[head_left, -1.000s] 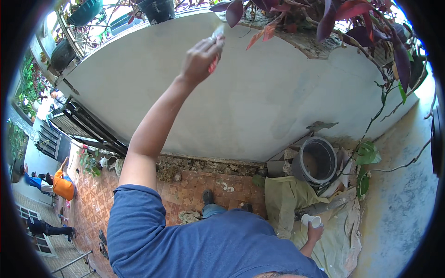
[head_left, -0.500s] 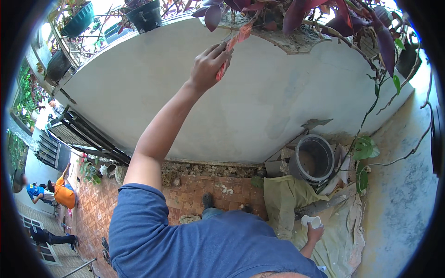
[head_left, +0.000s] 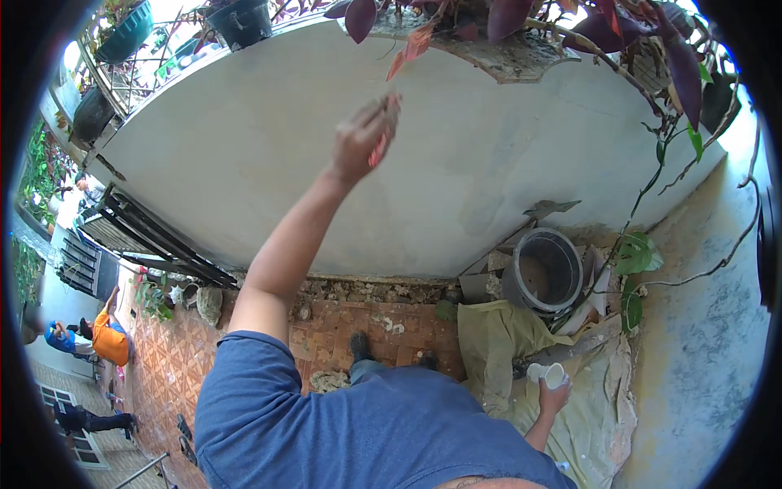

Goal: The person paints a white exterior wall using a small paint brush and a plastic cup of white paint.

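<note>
My left hand [head_left: 362,143] is raised in front of the pale wall [head_left: 456,179], its fingers closed round what looks like a slim red-handled brush [head_left: 377,151]. Motion smears the fingers, and the brush's working end cannot be made out. Just above hangs a reddish dry leaf [head_left: 413,47], apart from the hand. Low on the right, my right hand [head_left: 555,397] grips a small white cup [head_left: 538,372], tilted, its round mouth showing.
A dark bucket [head_left: 544,273] stands in the corner by greenish cloth sheeting [head_left: 497,334]. Purple-leaved plants [head_left: 599,33] and pots [head_left: 239,24] overhang the wall's top. Dark metal bars [head_left: 155,228] lean at left. Beyond, a person in orange [head_left: 110,338] and others are on the tiled floor [head_left: 167,359].
My left hand has moved down and slightly left along the wall, away from the hanging reddish leaf. My right hand keeps the white cup in nearly the same place.
</note>
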`<state>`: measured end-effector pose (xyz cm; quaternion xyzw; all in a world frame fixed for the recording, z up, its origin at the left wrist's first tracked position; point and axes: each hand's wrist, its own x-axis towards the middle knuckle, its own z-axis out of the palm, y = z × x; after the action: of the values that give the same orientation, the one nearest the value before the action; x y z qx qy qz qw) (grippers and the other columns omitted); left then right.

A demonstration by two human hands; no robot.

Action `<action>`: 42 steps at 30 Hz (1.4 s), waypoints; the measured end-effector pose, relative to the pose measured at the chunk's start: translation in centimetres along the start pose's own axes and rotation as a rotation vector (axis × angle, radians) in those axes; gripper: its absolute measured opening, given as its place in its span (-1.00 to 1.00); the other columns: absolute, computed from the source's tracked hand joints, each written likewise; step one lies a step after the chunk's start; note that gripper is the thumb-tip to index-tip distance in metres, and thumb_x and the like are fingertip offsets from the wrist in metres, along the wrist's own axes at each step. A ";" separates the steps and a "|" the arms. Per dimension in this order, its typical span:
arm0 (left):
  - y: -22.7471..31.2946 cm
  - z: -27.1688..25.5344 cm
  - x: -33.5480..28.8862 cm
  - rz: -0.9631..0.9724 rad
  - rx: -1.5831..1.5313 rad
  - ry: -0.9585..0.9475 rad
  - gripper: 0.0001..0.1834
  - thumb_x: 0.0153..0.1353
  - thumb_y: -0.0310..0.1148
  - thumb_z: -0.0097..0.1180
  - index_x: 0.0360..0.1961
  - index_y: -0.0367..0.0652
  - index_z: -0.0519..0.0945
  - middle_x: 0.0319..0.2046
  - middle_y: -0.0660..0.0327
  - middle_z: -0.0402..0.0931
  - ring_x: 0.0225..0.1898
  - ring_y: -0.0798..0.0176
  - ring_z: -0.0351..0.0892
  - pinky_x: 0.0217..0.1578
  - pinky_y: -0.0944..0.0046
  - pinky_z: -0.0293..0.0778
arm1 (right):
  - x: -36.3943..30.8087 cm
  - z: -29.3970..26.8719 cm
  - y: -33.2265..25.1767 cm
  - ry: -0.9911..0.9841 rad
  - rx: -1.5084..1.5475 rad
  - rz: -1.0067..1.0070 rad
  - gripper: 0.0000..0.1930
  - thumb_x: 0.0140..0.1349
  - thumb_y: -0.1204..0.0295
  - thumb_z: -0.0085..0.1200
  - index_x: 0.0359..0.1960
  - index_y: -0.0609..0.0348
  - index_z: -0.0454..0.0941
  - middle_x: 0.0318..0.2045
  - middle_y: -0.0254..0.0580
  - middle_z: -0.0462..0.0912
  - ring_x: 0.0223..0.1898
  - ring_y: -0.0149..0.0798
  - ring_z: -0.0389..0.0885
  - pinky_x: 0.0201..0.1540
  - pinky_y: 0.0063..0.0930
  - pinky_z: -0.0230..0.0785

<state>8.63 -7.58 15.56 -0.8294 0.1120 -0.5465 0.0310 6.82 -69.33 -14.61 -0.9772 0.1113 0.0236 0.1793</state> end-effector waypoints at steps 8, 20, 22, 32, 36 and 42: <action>-1.0 1.8 -5.9 -0.083 0.064 -0.224 -0.79 0.14 -0.46 0.03 -0.19 -0.24 0.53 -0.15 0.06 0.56 -0.19 0.05 0.59 -0.28 0.17 0.56 | 2.9 -1.3 -5.4 0.159 0.260 -0.399 -0.22 -0.19 0.23 0.31 0.12 0.29 0.29 0.02 0.12 0.39 0.08 0.17 0.34 0.16 -0.05 0.14; -6.4 -8.2 -0.8 -0.015 0.213 0.175 -0.73 -0.01 -0.58 0.13 -0.21 -0.20 0.59 -0.15 0.05 0.57 -0.13 0.02 0.58 -0.19 0.15 0.54 | 3.9 -4.9 -22.3 0.174 0.831 -0.836 -0.03 -0.32 0.46 0.33 0.25 0.29 0.10 0.15 0.04 0.29 0.23 -0.06 0.24 0.28 -0.20 0.04; -8.0 -8.1 -1.8 -0.038 0.224 -0.038 -0.72 0.04 -0.57 0.11 -0.17 -0.19 0.58 -0.15 0.05 0.57 -0.15 0.03 0.58 -0.21 0.15 0.54 | 3.2 -4.5 -25.1 0.136 0.845 -0.867 0.00 -0.31 0.47 0.34 0.27 0.28 0.03 0.16 -0.01 0.25 0.22 -0.08 0.24 0.29 -0.22 0.03; -9.2 -12.0 -8.8 -0.049 0.081 -0.203 -0.72 0.04 -0.53 0.10 -0.16 -0.20 0.56 -0.19 0.02 0.57 -0.18 0.00 0.58 -0.22 0.15 0.54 | -3.2 -1.7 -35.9 0.064 1.135 -1.016 0.02 -0.17 0.30 0.33 0.30 0.30 -0.07 0.20 -0.01 0.17 0.24 -0.09 0.19 0.30 -0.20 0.00; -16.4 -18.0 -5.4 -0.062 0.319 0.138 -0.79 -0.03 -0.58 0.12 -0.29 -0.27 0.59 -0.26 -0.05 0.59 -0.22 -0.07 0.59 -0.23 0.13 0.52 | -5.5 -0.8 -38.7 0.018 1.232 -1.028 0.05 -0.16 0.17 0.37 0.29 0.31 -0.07 0.18 0.00 0.20 0.21 -0.08 0.25 0.28 -0.19 0.05; -16.9 -16.7 -11.8 -0.018 0.216 -0.100 -0.79 0.04 -0.50 0.13 -0.25 -0.25 0.55 -0.23 -0.04 0.58 -0.22 -0.04 0.59 -0.25 0.14 0.55 | -8.5 -0.4 -43.0 0.058 1.258 -1.049 0.01 -0.23 0.38 0.36 0.26 0.31 -0.04 0.06 -0.01 0.33 0.13 -0.09 0.33 0.24 -0.18 0.12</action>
<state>-8.54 12.65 14.62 -0.8483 0.0432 -0.5137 0.1206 8.24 -28.51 1.30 -0.6192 -0.3630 -0.1556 0.6786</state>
